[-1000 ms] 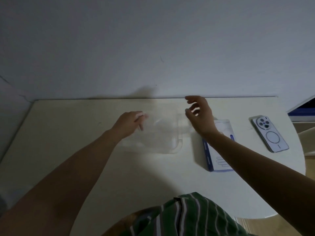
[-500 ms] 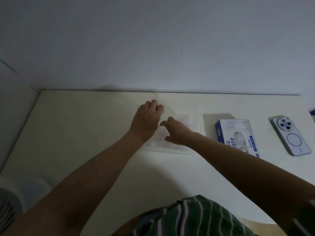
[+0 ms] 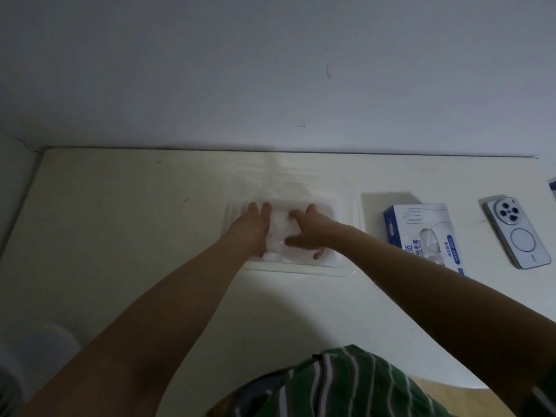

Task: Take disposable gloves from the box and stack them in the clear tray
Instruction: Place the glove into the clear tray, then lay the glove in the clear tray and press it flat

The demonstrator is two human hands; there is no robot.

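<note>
- Left hand (image 3: 251, 230) and right hand (image 3: 314, 230) press flat on gloves (image 3: 278, 228); fingers straight, close together, right thumb splayed.
- Gloves lie in clear tray (image 3: 350, 207), near table (image 3: 120, 236) far edge.
- Box (image 3: 403, 224) just right of tray.

**Cream table with three things lying on it**

A pale cream table (image 3: 120, 236) stands with its back edge against a plain wall. Near the middle of that edge lies a clear plastic tray (image 3: 294, 270). Just right of it lies a blue-and-white glove box (image 3: 421, 233), opening upward. Further right, a white phone (image 3: 516, 233) lies face down.
</note>
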